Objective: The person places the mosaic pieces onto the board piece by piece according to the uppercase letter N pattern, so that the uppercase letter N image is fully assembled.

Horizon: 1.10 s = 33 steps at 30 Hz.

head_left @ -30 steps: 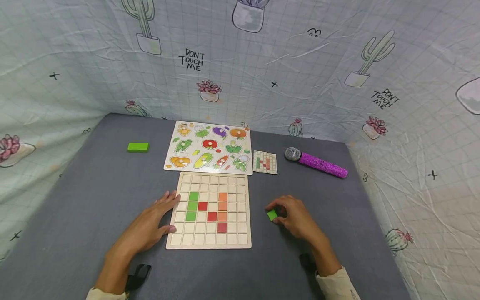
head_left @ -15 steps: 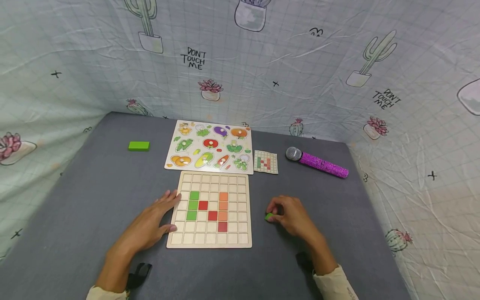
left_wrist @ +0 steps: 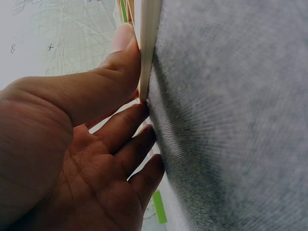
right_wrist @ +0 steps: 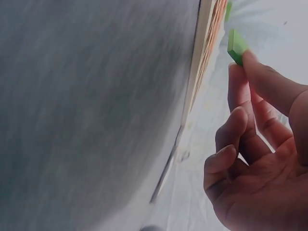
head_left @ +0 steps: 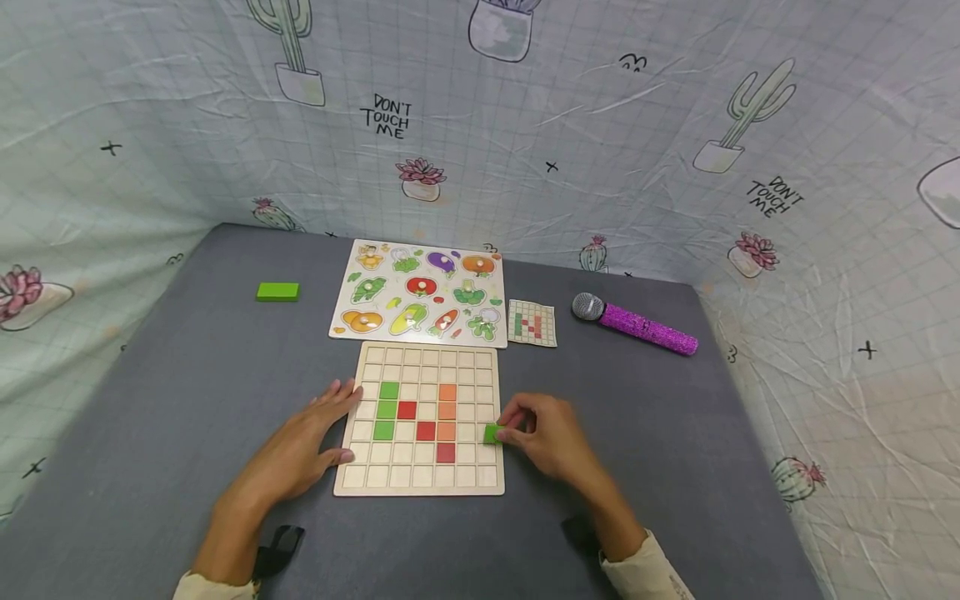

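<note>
A wooden grid board (head_left: 367, 477) lies on the grey table, with green, red and orange square tiles set in some of its cells. My left hand (head_left: 303, 446) rests at the board's left edge, its fingers extended; the thumb and fingertips touch the rim in the left wrist view. Between thumb and fingertips, my right hand (head_left: 551, 437) pinches a small green square tile (right_wrist: 237, 47). That tile is over the right edge of the board, and the right wrist view has it raised above the board's surface.
Behind the grid board lies a vegetable puzzle board (head_left: 386, 287). Beside it are a small pattern card (head_left: 532, 323) and a purple glittery microphone (head_left: 645, 328). A green rectangular block (head_left: 277, 292) lies at the far left. A cactus-print cloth (head_left: 480, 125) hangs around the table.
My right hand has moved left with the green tile, from the table right of the board to over its right edge. My left hand has stayed in place.
</note>
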### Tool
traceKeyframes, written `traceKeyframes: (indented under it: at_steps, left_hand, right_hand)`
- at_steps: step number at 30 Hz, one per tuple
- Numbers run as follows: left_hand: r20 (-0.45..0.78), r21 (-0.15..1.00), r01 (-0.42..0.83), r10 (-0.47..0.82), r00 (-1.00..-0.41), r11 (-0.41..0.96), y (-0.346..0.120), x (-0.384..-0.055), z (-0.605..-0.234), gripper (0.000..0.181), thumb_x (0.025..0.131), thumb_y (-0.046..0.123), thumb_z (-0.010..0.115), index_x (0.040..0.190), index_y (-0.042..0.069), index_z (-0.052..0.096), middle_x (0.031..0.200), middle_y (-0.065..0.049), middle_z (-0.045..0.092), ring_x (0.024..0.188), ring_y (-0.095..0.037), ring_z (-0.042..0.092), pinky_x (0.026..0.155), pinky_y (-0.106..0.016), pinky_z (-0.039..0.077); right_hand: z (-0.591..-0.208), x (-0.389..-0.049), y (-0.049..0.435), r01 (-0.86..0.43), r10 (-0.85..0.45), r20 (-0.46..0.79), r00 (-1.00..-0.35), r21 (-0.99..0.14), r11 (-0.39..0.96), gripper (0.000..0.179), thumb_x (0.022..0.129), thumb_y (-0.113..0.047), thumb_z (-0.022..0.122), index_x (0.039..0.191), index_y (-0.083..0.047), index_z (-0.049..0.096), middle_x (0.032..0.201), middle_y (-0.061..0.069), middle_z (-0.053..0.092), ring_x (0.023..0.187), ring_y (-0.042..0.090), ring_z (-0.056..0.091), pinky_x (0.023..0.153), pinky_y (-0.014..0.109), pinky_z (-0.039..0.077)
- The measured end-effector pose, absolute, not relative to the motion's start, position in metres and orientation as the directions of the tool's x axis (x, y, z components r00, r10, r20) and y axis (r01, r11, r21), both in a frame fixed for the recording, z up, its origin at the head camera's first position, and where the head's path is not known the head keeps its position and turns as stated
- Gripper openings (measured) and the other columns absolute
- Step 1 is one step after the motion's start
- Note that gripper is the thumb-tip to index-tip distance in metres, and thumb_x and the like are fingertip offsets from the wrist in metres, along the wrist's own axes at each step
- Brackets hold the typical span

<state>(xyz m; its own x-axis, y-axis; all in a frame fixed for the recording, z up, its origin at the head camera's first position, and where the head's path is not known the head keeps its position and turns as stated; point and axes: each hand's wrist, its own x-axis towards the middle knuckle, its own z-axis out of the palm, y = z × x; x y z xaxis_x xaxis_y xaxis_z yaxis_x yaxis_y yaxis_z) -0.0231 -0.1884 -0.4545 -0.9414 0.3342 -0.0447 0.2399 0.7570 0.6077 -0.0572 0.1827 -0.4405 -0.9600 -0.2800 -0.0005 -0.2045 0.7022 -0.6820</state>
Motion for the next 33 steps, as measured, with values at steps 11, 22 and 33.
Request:
traceKeyframes:
  at_steps: [11,22,33]
  left_hand:
    - [-0.045,0.607,0.238,0.332,-0.942,0.758,-0.188,-0.023,-0.455,0.092,0.084,0.008,0.088,0.163,0.005,0.041,0.173,-0.018,0.034,0.161,-0.045,0.029,0.124,-0.069,0.03]
    - [-0.036,0.607,0.249,0.339,-0.94,0.755,-0.189,-0.023,-0.455,0.09,0.085,0.01,0.088,0.162,0.005,0.042,0.172,-0.018,0.035,0.161,-0.045,0.029,0.124,-0.069,0.03]
    - [-0.024,0.608,0.26,0.345,-0.938,0.75,-0.189,-0.023,-0.455,0.089,0.085,0.01,0.087,0.162,0.004,0.043,0.172,-0.018,0.036,0.16,-0.046,0.03,0.124,-0.069,0.03]
  right_hand:
    - [-0.44,-0.05,0.14,-0.25,-0.363,-0.005,-0.932,-0.715,0.653,0.019,0.083,-0.016,0.093,0.081,-0.023,0.075,0.073,-0.012,0.067,0.062,0.006,0.053,0.055,0.022,0.044]
    - [-0.436,-0.044,0.095,-0.288,-0.417,-0.032,-0.908,-0.675,0.679,0.023,0.082,-0.019,0.094,0.079,-0.025,0.072,0.07,-0.015,0.064,0.068,0.002,0.052,0.059,0.019,0.041]
    - [-0.433,-0.047,0.051,-0.327,-0.424,-0.028,-0.905,-0.592,0.737,0.024,0.081,-0.019,0.094,0.076,-0.025,0.072,0.063,-0.016,0.059,0.062,-0.004,0.05,0.053,0.018,0.04]
